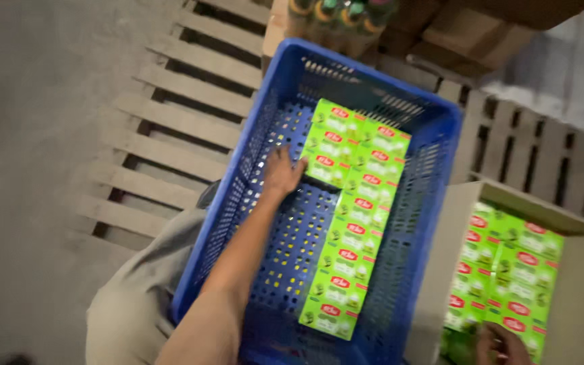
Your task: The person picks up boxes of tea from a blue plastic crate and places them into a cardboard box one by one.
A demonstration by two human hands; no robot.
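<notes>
A blue perforated plastic crate (434,176) holds rows of small green cartons (356,223) with red labels, lined along its right side and far end. My left hand (282,172) reaches into the crate and presses against the side of the green cartons at the far end, fingers on them. My right hand (501,345) is at the bottom right, in an open cardboard box (576,270) filled with more green cartons (508,270), fingers curled on one of them; its grip is partly out of frame.
A wooden pallet (177,122) lies under and left of the crate on a grey concrete floor (28,135). Brown cardboard boxes (474,34) and bottles with coloured caps (336,13) stand beyond the crate. My knee (129,304) is at the bottom left.
</notes>
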